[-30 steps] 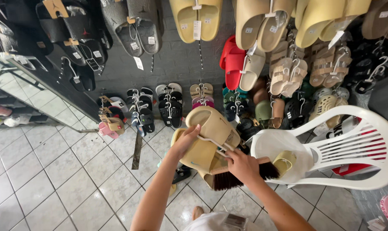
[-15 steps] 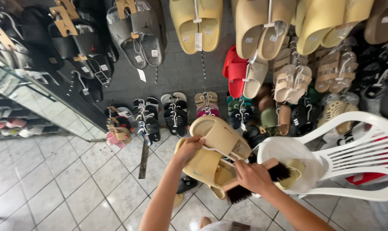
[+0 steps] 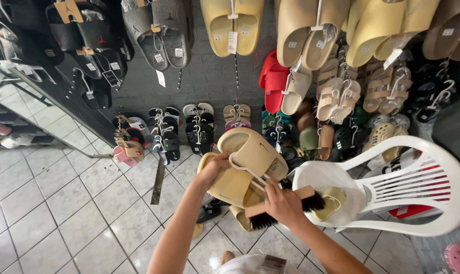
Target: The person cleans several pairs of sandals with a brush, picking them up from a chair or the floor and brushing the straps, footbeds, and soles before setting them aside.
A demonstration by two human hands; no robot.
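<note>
A dark wall (image 3: 209, 81) hung with rows of slides fills twelve o'clock, with small white rectangular tags dangling under the pairs and tan cardboard hooks at ten o'clock, while a white plastic chair (image 3: 423, 182) bearing a small yellow slide (image 3: 331, 202) is seen at three o'clock. At centre, a pair of tan slides (image 3: 248, 165) on a white hanger is gripped by the curled left hand (image 3: 212, 170), and a wooden brush (image 3: 286, 205) with black bristles is clasped in the closed right hand (image 3: 283, 203) just below. The pair could be knocked off its hanger by a hard brush stroke, since it is held only at one edge.

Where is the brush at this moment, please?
In the head view the brush sits low and right of centre, gripped by the right hand, just below the beige slides and beside the white plastic chair.
</note>
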